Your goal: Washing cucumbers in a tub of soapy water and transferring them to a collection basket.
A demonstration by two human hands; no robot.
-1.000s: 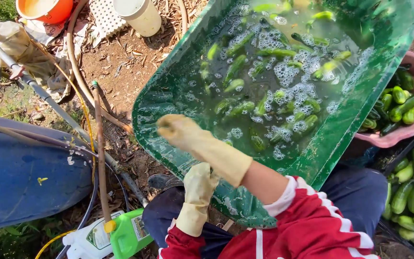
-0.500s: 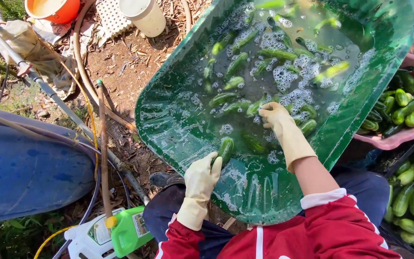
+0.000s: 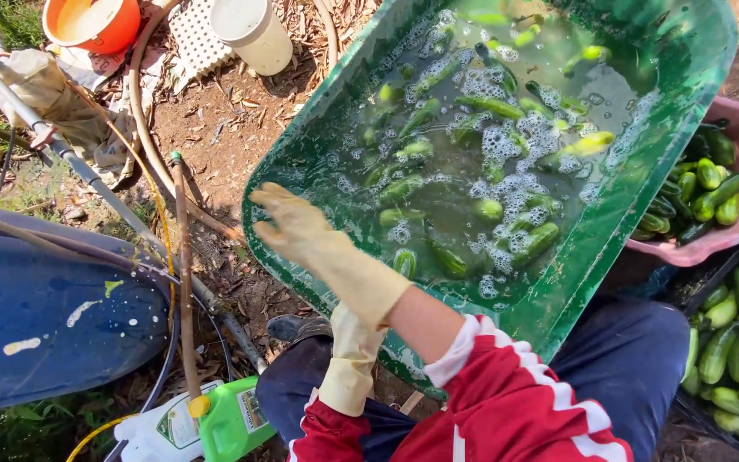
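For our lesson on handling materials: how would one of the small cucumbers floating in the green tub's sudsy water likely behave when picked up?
A cucumber would probably be slippery, since foam and water coat it. It looks firm and stiff, not floppy. It floats in the green tub, so it is likely light, and its rounded shape could roll in a gloved right hand.

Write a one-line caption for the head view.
Gloved right hand reaches across a green tub of soapy water and floating cucumbers.

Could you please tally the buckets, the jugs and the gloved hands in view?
Buckets: 2, orange bucket and white bucket
Jugs: 2, green jug and white jug
Gloved hands: 2, right hand and left hand
Total: 6
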